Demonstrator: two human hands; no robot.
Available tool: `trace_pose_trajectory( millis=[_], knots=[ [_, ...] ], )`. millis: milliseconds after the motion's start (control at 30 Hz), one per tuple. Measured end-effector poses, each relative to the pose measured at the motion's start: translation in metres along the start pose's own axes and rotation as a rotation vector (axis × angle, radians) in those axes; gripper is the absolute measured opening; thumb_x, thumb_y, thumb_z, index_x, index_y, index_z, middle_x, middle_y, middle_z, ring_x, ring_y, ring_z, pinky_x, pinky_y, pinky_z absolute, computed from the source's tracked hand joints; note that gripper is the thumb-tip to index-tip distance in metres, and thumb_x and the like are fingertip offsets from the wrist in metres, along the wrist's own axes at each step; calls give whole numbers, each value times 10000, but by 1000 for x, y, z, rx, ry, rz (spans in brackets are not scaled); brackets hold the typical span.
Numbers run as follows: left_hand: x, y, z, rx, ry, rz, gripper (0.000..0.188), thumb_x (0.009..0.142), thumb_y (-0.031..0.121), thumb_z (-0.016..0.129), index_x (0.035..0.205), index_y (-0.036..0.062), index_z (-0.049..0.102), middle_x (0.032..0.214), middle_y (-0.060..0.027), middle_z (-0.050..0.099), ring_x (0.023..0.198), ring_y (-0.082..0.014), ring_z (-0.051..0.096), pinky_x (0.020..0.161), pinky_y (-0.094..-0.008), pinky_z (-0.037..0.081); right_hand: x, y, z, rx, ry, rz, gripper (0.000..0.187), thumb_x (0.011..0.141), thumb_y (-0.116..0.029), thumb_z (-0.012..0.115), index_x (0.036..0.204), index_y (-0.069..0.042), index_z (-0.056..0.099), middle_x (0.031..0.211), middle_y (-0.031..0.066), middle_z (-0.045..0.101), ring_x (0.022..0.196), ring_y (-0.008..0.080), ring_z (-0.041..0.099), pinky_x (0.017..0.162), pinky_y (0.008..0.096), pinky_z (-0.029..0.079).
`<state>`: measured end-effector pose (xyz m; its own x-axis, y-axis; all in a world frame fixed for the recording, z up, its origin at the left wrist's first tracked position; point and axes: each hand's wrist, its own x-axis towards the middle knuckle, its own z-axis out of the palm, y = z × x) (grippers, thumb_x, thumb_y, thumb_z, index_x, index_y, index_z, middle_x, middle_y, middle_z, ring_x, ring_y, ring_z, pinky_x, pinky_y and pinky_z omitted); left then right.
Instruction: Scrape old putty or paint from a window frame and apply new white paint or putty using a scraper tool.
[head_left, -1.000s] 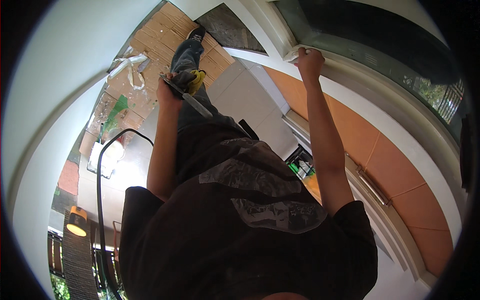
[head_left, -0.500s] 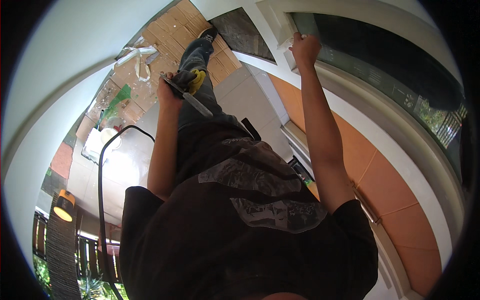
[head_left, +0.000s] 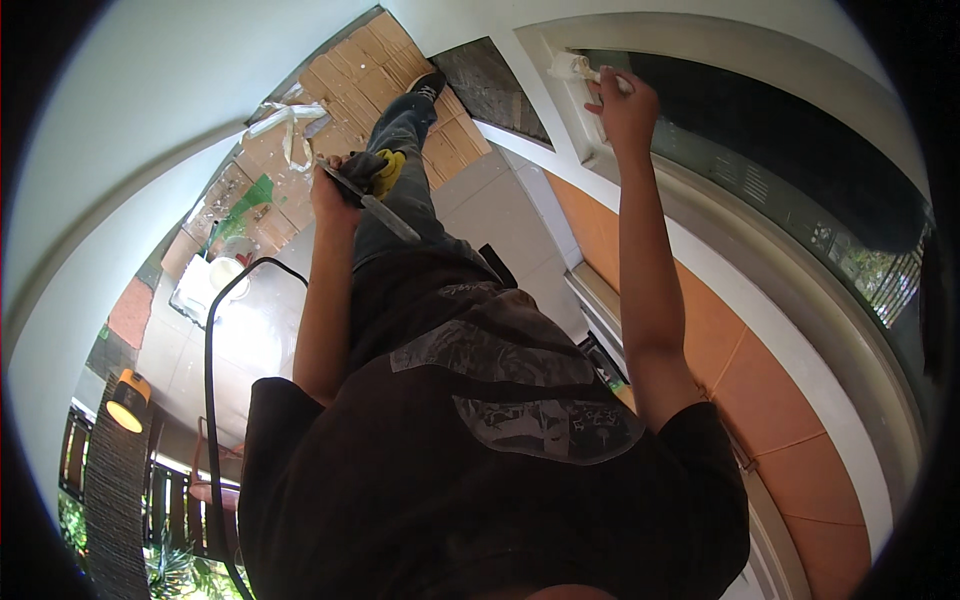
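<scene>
My right hand (head_left: 630,108) is closed around the handle of a paintbrush (head_left: 571,67) at the upper right. Its white-coated head lies against the inner corner of the pale window frame (head_left: 548,42), beside the dark glass (head_left: 740,130). At the upper middle, my left hand (head_left: 335,190) grips a dark flat tool with a pale grey handle (head_left: 391,219); its exact kind is unclear. A bundled grey-and-yellow cloth or glove (head_left: 385,172) is bunched against the tool, partly hiding it.
Paint-spotted cardboard (head_left: 345,75) covers the floor by the left wall, with a crumpled pale plastic strip (head_left: 290,125) on it. A white container (head_left: 222,272) stands at left near a black cable (head_left: 209,370). A yellow-and-black lamp (head_left: 128,400) is at lower left. Orange tiles (head_left: 770,400) run below the window.
My right hand has shifted slightly right and down and turned, bringing the paintbrush into clearer sight at the frame corner. My left hand keeps its hold on the tool, almost unmoved.
</scene>
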<state>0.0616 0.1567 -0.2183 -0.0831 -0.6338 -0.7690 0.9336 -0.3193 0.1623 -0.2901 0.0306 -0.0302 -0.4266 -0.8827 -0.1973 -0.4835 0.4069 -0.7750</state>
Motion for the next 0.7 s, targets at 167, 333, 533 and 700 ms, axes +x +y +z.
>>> trace_pose_trajectory(
  millis=[167, 333, 533, 700],
  knots=[
    [-11, 3, 21, 98, 41, -40, 363, 970, 342, 367, 704, 114, 461, 749, -70, 536, 785, -224, 535, 785, -357, 464, -15, 23, -15, -48, -123, -187, 263, 879, -178, 616, 1029, 37, 637, 898, 149, 672, 711, 161, 661, 571, 282, 587],
    [-5, 5, 18, 110, -9, -39, 376, 956, 381, 395, 689, 136, 493, 755, -61, 553, 786, -249, 552, 750, -369, 462, -19, 47, -9, -103, -150, -227, 264, 885, -173, 614, 1084, 0, 628, 959, 120, 670, 777, 150, 662, 611, 270, 565],
    [-5, 6, 19, 125, -30, -67, 385, 959, 381, 380, 687, 130, 483, 746, -59, 550, 768, -243, 555, 713, -361, 472, -13, 51, -2, -209, -172, -361, 265, 865, -122, 626, 1119, -45, 621, 1063, 108, 655, 862, 185, 662, 664, 282, 554],
    [-11, 5, 25, 127, 31, -57, 369, 969, 360, 353, 726, 104, 458, 770, -73, 521, 791, -224, 524, 786, -336, 446, -7, 36, -3, -367, -198, -677, 291, 854, -84, 615, 1142, -50, 602, 1117, 127, 631, 1010, 263, 624, 804, 317, 513]
  ],
)
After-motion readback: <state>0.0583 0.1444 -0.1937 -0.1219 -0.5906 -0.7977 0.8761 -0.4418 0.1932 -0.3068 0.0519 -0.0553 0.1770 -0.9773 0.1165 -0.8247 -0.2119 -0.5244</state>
